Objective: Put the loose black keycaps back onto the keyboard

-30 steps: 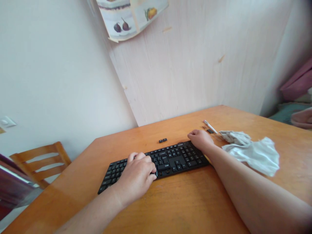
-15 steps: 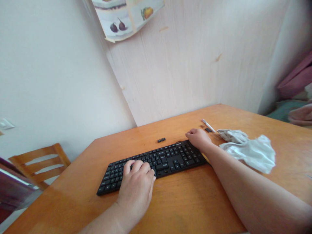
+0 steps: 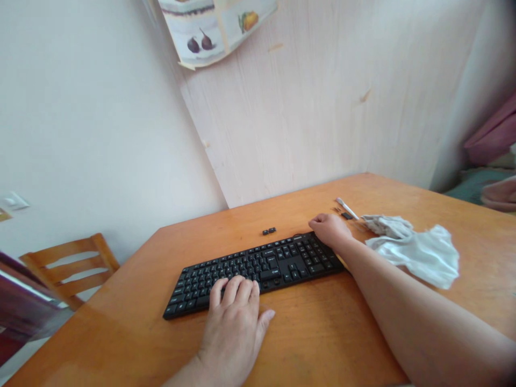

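A black keyboard (image 3: pixel 258 269) lies across the orange wooden table (image 3: pixel 322 333). My left hand (image 3: pixel 236 325) rests flat at the keyboard's front edge, fingers stretched out with the tips on the lowest row of keys. My right hand (image 3: pixel 329 230) sits curled at the keyboard's far right corner, fingers closed; what they hold, if anything, is hidden. Two small black keycaps (image 3: pixel 269 231) lie loose on the table just behind the keyboard.
A crumpled white cloth (image 3: pixel 415 250) lies to the right of my right hand, with a white pen-like tool (image 3: pixel 347 208) and small dark bits behind it. A wooden chair (image 3: pixel 66 266) stands at the table's left. Walls close in behind the table.
My left hand has slid back toward me, off the middle keys to the keyboard's front edge, and its fingers have flattened. My right hand has stayed put.
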`<state>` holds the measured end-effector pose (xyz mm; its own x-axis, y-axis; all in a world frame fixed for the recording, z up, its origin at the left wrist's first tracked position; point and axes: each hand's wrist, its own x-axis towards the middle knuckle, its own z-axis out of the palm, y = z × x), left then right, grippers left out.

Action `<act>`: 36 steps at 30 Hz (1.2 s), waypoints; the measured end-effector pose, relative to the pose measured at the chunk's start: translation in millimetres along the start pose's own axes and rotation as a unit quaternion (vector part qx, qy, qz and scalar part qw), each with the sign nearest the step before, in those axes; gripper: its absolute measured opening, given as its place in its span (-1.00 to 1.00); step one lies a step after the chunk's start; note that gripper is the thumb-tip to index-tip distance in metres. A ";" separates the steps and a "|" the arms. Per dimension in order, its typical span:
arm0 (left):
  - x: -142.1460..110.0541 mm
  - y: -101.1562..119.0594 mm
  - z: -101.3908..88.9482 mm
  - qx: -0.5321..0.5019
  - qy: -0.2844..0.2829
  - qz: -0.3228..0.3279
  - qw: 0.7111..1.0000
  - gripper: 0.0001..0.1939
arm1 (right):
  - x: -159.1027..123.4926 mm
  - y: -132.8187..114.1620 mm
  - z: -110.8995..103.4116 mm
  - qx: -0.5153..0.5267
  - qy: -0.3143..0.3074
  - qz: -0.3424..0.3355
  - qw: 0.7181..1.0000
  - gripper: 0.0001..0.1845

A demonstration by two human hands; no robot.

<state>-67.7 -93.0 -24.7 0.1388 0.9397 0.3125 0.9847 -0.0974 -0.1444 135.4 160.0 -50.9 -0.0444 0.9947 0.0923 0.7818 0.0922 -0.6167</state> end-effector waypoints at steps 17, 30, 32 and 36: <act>47.4 -64.9 -17.7 -0.084 0.038 -0.053 0.994 -0.72 | 2.5 1.5 1.7 -0.004 0.002 -0.001 1.000 -0.69; 156.5 -89.2 47.5 -0.116 -0.025 -0.011 0.993 -0.77 | 1.8 -1.2 1.7 -0.007 -0.006 0.007 1.000 -0.69; 168.3 -86.6 53.4 -0.111 -0.041 -0.010 0.993 -0.77 | 1.2 -1.5 1.4 -0.006 -0.007 0.010 1.000 -0.69; 184.1 -82.0 62.1 -0.099 -0.070 -0.013 0.993 -0.73 | 0.2 -2.6 1.0 -0.010 -0.008 0.011 1.000 -0.69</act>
<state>-129.5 108.4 -13.6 0.1104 0.9777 0.1786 0.9911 -0.1218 0.0543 132.8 160.1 -50.0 -0.0378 0.9971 0.0661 0.7950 0.0701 -0.6026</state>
